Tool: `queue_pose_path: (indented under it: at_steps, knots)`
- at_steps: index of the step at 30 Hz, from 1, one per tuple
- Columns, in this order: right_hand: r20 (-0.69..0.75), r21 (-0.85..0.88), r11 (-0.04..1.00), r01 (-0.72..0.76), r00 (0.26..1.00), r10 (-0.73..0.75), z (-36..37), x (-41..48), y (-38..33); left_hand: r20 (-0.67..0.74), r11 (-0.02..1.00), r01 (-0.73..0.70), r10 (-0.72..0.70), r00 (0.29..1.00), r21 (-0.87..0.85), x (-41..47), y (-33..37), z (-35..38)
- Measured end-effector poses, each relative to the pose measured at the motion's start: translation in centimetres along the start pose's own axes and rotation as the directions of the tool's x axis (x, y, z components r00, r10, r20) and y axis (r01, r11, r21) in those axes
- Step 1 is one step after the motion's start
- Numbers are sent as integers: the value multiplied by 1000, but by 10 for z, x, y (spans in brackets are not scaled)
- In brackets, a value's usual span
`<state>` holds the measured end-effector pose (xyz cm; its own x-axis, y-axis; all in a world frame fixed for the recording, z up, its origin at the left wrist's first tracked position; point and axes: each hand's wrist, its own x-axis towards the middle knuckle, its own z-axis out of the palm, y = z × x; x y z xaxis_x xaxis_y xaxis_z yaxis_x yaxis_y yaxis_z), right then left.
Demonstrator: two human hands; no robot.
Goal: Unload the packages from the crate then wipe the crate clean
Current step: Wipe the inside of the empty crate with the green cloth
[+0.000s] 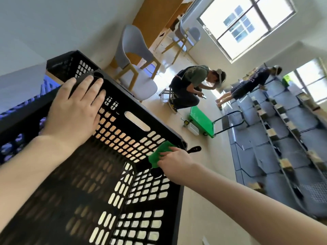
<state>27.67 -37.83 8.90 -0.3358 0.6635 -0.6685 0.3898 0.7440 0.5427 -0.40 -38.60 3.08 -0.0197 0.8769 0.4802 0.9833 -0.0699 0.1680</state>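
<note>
A black perforated plastic crate (113, 174) fills the lower left of the tilted head view, and I see no packages inside it. My left hand (74, 110) lies flat on the crate's far top rim with fingers straight. My right hand (174, 160) pinches a green cloth (158, 153) and presses it against the crate's right corner, near a black latch on the rim.
A grey chair (134, 68) stands behind the crate. A person (191, 85) crouches on the floor beside a green flat trolley (201, 121). A second person (251, 84) bends over long grey shelving (283, 138) at the right. A window (247, 23) is bright above.
</note>
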Motion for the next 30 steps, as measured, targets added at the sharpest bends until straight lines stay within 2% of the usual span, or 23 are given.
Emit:
queue_pose_path:
  at_steps: [3,7,12,15,17,22,27,30]
  knots:
    - [139,-62,998,18,990,-9,8,28,-11,32,998,4,-6,999,70,-1,1,-2]
    - [304,-76,988,131,947,-102,22,74,-32,104,978,-11,-10,995,206,-1,0,-2]
    - [416,-78,984,160,902,-114,31,118,-68,104,952,-49,18,994,302,-2,0,5]
    - [423,-111,973,203,895,-138,21,120,-72,86,946,-51,25,996,320,-1,0,7]
    - [426,-89,980,179,896,-125,13,109,-69,90,945,-49,21,996,325,-1,1,6]
    - [296,16,998,60,953,-62,-15,53,-36,91,943,-44,15,996,328,0,1,6]
    - [172,14,997,70,982,-71,-31,-11,-1,70,951,-22,1,998,309,-1,5,6]
    - [186,11,999,47,981,-49,-18,2,-11,65,953,-22,3,998,302,-1,3,8]
